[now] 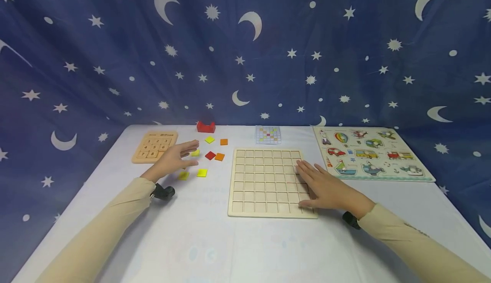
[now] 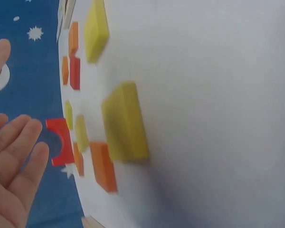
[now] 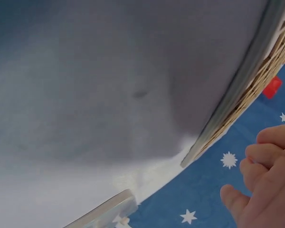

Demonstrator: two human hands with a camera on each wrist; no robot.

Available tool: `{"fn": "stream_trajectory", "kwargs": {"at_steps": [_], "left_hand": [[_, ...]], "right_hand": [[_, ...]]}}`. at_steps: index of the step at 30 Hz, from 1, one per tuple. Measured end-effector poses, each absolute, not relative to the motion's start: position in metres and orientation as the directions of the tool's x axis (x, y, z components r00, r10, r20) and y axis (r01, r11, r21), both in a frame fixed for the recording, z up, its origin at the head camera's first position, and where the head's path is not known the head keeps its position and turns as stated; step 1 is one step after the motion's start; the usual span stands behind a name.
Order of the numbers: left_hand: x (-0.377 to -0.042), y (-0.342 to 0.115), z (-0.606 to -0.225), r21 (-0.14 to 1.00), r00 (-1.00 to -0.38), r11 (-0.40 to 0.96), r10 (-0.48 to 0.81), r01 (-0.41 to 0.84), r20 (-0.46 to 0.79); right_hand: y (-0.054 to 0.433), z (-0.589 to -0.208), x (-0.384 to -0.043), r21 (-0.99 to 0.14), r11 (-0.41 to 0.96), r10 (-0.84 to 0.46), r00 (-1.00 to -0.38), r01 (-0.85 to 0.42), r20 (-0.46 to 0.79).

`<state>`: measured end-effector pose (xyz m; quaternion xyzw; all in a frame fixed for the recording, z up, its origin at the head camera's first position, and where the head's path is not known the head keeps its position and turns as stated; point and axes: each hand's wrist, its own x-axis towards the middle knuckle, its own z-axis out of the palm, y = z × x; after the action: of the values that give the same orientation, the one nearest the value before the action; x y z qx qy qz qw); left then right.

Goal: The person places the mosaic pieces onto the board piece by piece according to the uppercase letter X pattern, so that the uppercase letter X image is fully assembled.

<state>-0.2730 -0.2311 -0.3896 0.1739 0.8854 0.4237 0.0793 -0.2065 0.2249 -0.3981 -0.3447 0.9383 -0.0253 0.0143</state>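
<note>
A pale wooden grid board [image 1: 264, 180] lies in the middle of the white table. My right hand [image 1: 320, 185] rests flat on its right side with fingers straight, holding nothing. My left hand [image 1: 178, 157] hovers open above a cluster of small square tiles: yellow ones [image 1: 202, 172], a red one [image 1: 210, 155] and orange ones [image 1: 219, 157]. In the left wrist view the fingers [image 2: 16, 156] are spread beside a yellow tile [image 2: 126, 121], an orange tile [image 2: 103, 166] and a red arch block [image 2: 61, 142]. In the right wrist view the fingers [image 3: 266, 185] curl loosely near the board edge [image 3: 237, 95].
A wooden number board [image 1: 154, 146] lies at the back left, with a red arch block [image 1: 206, 126] behind the tiles. A small pattern card [image 1: 268, 134] lies behind the grid board. A vehicle peg puzzle [image 1: 370, 153] sits at the right. A starry blue curtain hangs behind.
</note>
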Motion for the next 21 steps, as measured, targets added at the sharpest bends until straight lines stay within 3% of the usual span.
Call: {"fn": "stream_trajectory", "kwargs": {"at_steps": [21], "left_hand": [[-0.283,-0.249,-0.397,0.798,-0.946,0.591,0.313,0.119,-0.090]], "right_hand": [[0.232,-0.404,-0.213,-0.129,0.765,-0.645,-0.748,-0.631,-0.156]]}}
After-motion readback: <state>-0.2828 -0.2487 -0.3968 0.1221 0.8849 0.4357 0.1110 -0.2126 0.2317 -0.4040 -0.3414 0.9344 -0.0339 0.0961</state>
